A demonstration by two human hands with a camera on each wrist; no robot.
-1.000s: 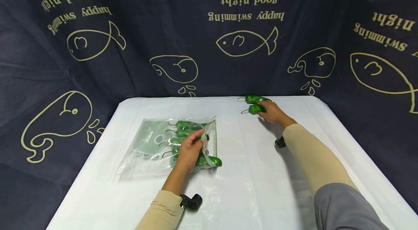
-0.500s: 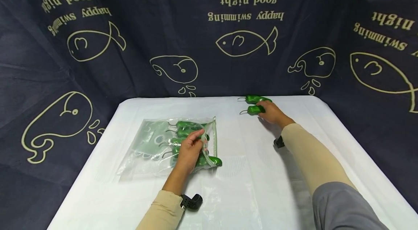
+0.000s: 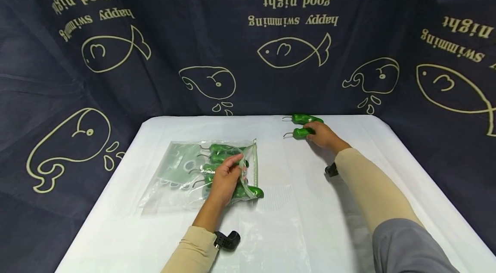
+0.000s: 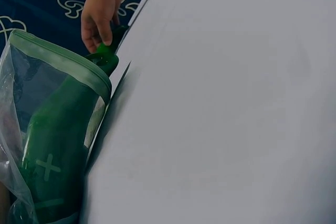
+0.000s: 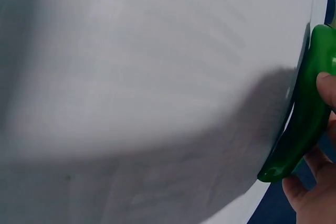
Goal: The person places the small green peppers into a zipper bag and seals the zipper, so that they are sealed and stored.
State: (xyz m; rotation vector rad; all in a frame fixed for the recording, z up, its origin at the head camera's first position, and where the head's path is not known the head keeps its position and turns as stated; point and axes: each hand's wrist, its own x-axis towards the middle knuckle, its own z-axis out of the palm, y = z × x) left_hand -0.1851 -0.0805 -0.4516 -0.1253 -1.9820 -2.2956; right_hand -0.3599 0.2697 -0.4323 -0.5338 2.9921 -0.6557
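Observation:
In the head view my left hand (image 3: 226, 179) pinches the mouth edge of a clear zip bag (image 3: 155, 193) that lies flat on the table's left half. Several green peppers (image 3: 221, 149) lie side by side inside it, stems pointing left. One pepper's tip (image 3: 255, 191) pokes out of the bag's mouth. At the far right my right hand (image 3: 323, 135) grips a loose green pepper (image 3: 300, 134), thumb along its side in the right wrist view, where the pepper (image 5: 307, 108) shows nearly whole. Just behind it lies another pepper (image 3: 304, 118), partly covered by the fingers.
The white-covered table (image 3: 294, 230) ends at its far edge right behind the rear loose pepper. A dark blue curtain (image 3: 240, 40) with fish and whale drawings hangs behind and along both sides.
My right hand and the pepper in it have shifted slightly nearer and left, apart from the rear pepper. The left hand and the bag stay as they were.

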